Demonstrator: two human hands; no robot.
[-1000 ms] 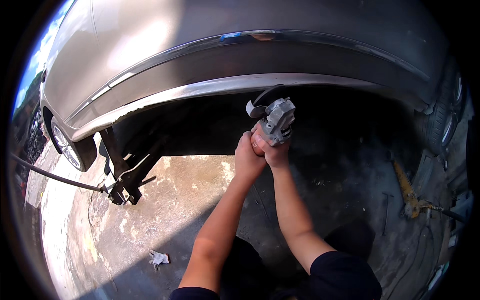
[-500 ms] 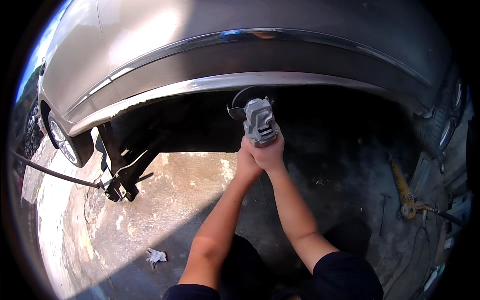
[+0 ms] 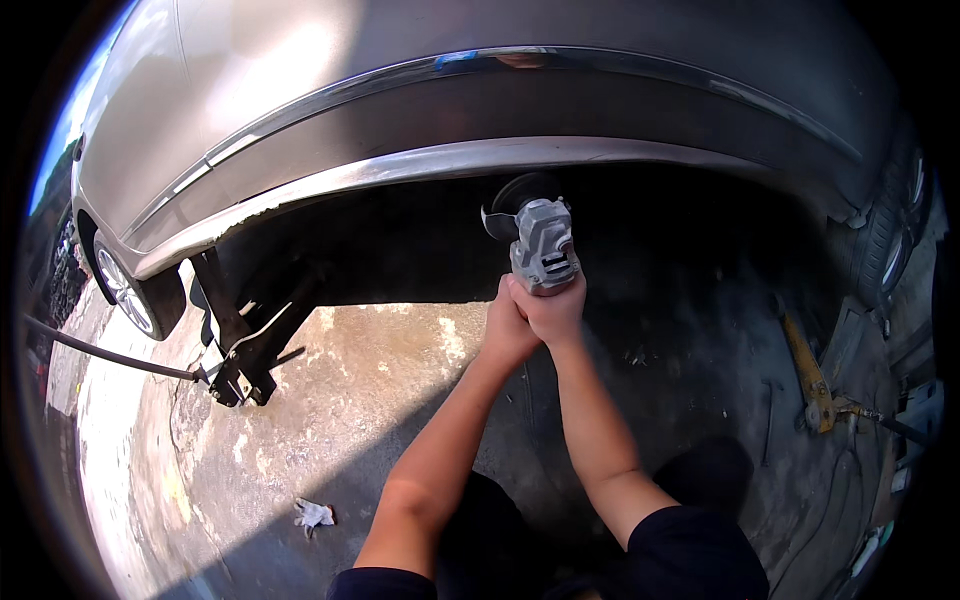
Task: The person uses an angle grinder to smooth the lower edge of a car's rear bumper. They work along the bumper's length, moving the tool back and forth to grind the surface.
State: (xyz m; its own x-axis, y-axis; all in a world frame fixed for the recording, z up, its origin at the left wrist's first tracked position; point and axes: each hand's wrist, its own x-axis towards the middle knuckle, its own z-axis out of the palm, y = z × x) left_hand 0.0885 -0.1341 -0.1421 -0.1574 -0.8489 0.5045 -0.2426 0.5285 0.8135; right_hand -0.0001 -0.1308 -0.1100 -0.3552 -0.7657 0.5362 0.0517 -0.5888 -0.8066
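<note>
An angle grinder point(image 3: 543, 243) with a grey body points away from me, gripped in both hands. My right hand point(image 3: 558, 308) wraps the rear of its body. Pressed against it, my left hand point(image 3: 510, 322) also closes round the grip, its fingers partly hidden. A dark disc point(image 3: 526, 190) and a curved guard sit at the tool's far end. Just beyond the disc runs the lower sill point(image 3: 480, 157) of a raised beige car point(image 3: 520, 115); whether disc and sill touch, I cannot tell.
A dark jack point(image 3: 235, 360) with a long handle stands under the car's left part. On the right lie a yellow jack point(image 3: 806, 370) and a hammer-like tool point(image 3: 769, 420). A white glove point(image 3: 313, 515) rests on the concrete floor point(image 3: 350, 370). Wheels flank both ends.
Both hands and the angle grinder have shifted a little to the right along the sill. My grip looks the same.
</note>
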